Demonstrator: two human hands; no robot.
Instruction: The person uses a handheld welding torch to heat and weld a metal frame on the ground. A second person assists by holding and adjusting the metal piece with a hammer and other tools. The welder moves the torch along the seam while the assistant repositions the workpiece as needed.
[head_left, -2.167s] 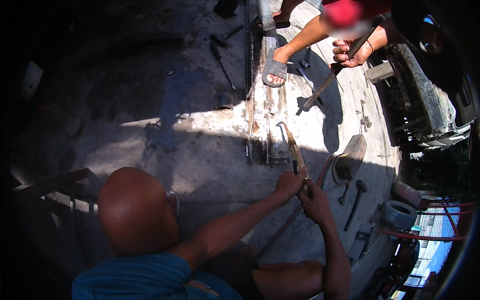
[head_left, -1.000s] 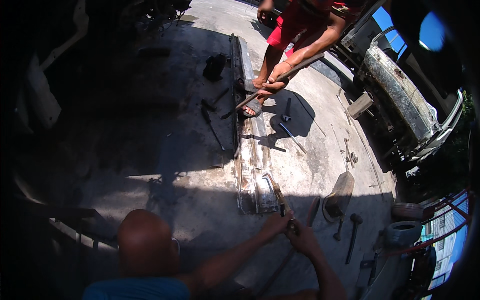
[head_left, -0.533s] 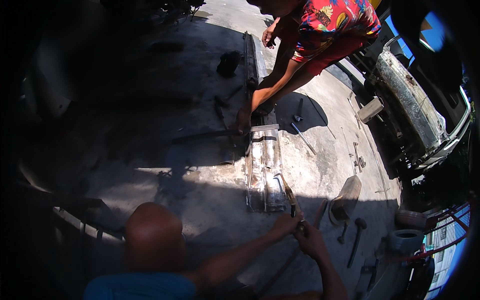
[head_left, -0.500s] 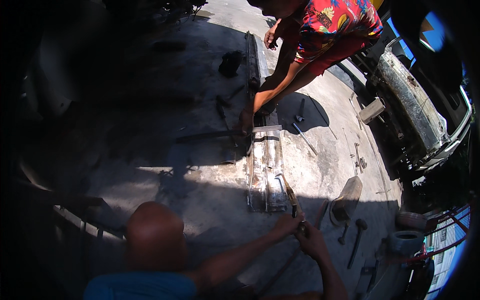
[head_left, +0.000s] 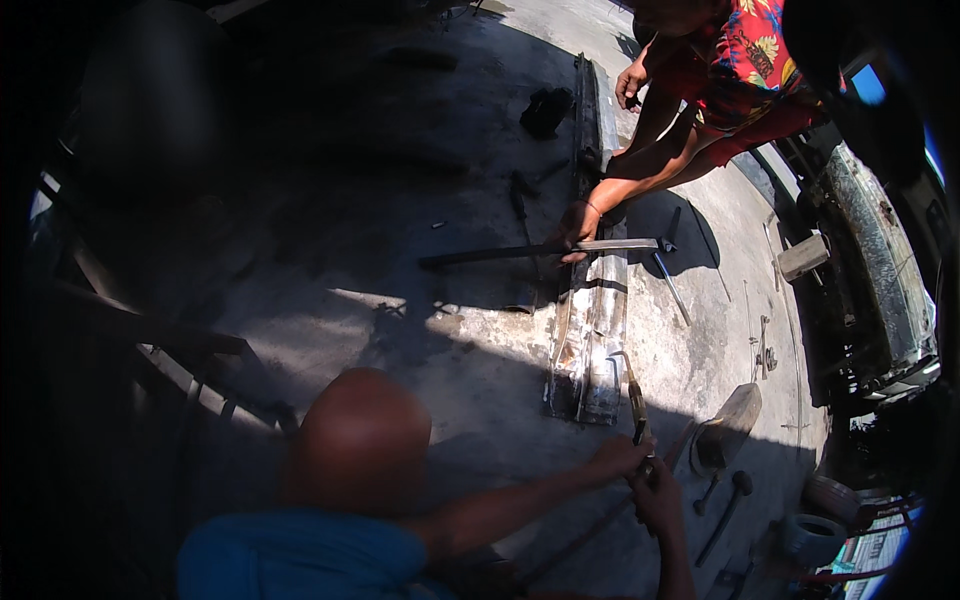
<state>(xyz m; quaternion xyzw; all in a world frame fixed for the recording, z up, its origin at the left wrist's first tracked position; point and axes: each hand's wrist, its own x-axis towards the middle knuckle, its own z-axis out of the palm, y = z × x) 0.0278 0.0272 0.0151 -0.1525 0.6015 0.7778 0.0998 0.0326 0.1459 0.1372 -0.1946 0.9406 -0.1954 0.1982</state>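
Note:
My left hand (head_left: 624, 458) is wrapped round the body of a brass-coloured gas torch (head_left: 637, 400) with a thin bent tip. Just behind it, my right hand (head_left: 656, 498) grips the torch's rear end. The tip is over the near end of a long, worn sheet-metal panel (head_left: 590, 330) lying on the ground; no flame can be made out. Across this panel runs a straight metal bar (head_left: 625, 245), held by the hand (head_left: 580, 228) of a person in a red patterned shirt (head_left: 740, 90). That person bends over the panel's far right side.
On the concrete at right lie a hammer (head_left: 725, 515), a metal rod (head_left: 672, 288) and a wedge-shaped block (head_left: 728, 425). A battered vehicle part (head_left: 880, 250) stands beyond. A bare knee (head_left: 365, 430) and blue cloth (head_left: 300, 555) fill the lower left. Deep shadow hides the upper left.
My view has turned leftward, so the scene sits further right. The other person's bar has slid right across the panel, its end now past the panel's edge. Both my hands still hold the torch.

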